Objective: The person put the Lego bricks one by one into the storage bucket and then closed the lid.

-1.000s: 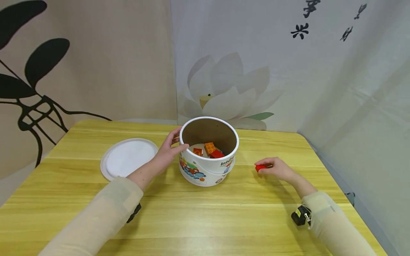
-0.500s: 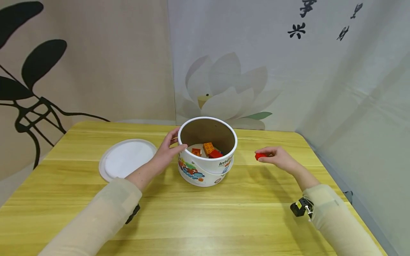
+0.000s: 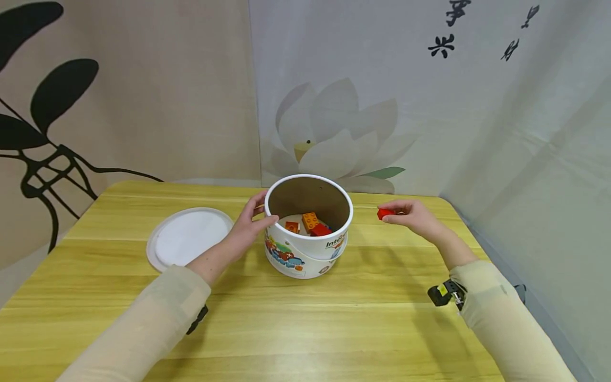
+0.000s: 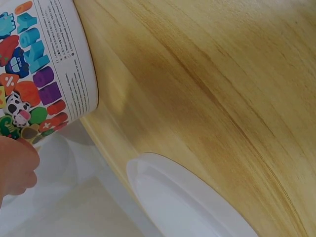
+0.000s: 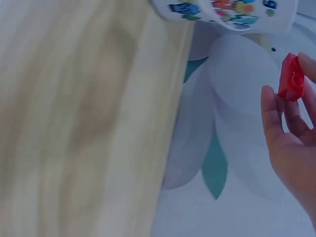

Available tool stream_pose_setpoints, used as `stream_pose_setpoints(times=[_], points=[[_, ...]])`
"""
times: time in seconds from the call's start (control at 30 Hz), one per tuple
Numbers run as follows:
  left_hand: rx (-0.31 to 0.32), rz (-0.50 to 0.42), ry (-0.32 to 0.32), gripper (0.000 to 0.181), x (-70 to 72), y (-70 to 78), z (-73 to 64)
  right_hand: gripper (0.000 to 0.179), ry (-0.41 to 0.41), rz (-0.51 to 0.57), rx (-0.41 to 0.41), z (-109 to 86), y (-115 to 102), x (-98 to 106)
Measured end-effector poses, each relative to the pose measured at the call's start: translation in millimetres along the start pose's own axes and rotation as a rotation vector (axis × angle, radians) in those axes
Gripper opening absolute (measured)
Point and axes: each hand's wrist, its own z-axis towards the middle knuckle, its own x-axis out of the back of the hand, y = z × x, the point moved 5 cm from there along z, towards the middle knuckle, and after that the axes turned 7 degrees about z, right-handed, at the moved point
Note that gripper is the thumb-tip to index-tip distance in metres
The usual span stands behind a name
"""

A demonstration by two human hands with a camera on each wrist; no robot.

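Note:
A white bucket (image 3: 312,245) with printed toy pictures stands upright on the table. My left hand (image 3: 244,228) holds its left side, the thumb at the rim and the fingers along the outer wall. Inside, on the bottom, lie orange bricks (image 3: 310,220) and a red brick (image 3: 320,229); part of the inside is hidden by the front wall. To the right of the bucket, my right hand (image 3: 415,220) pinches a small red toy brick (image 3: 384,213) above the table. In the right wrist view this red brick (image 5: 291,79) shows its hollow underside between thumb and fingers.
A round white lid (image 3: 191,236) lies left of the bucket, partly behind my left forearm. The bucket's white handle (image 3: 340,254) hangs down at its front right. Behind the wooden table (image 3: 305,329) hangs a printed curtain (image 3: 334,127).
My right hand has risen from the table with the red brick, moving up and away from me. The left hand keeps its place on the bucket; the view has shifted slightly.

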Motion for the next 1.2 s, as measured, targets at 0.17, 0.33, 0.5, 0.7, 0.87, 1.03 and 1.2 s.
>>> stream_pose_setpoints(times=[0.17,0.33,0.5,0.7,0.87,1.03,1.2], points=[[-0.004,0.0,0.001,0.066,0.4,-0.8,0.9,0.042,0.002,0.061,0.018,7.7,-20.3,-0.3],[0.006,0.001,-0.002,0.066,0.5,0.0,-0.2,0.04,0.009,0.066,0.054,18.1,-39.3,-6.1],[0.01,0.002,-0.003,0.066,0.6,1.0,-1.0,0.039,-0.019,0.047,0.067,26.5,-55.8,-17.4],[0.002,0.009,-0.006,0.067,0.2,0.7,-0.6,0.038,-0.044,0.056,0.083,35.6,-72.2,-32.5],[0.004,0.006,-0.003,0.066,0.3,0.4,-0.9,0.039,-0.076,0.061,0.115,43.0,-79.5,-48.1],[0.008,0.003,0.0,0.065,0.8,-0.8,0.1,0.037,-0.111,0.03,0.137,48.3,-82.6,-61.1],[-0.001,0.004,0.004,0.065,0.6,-1.5,1.2,0.035,-0.13,0.008,0.146,48.8,-87.0,-68.3]])
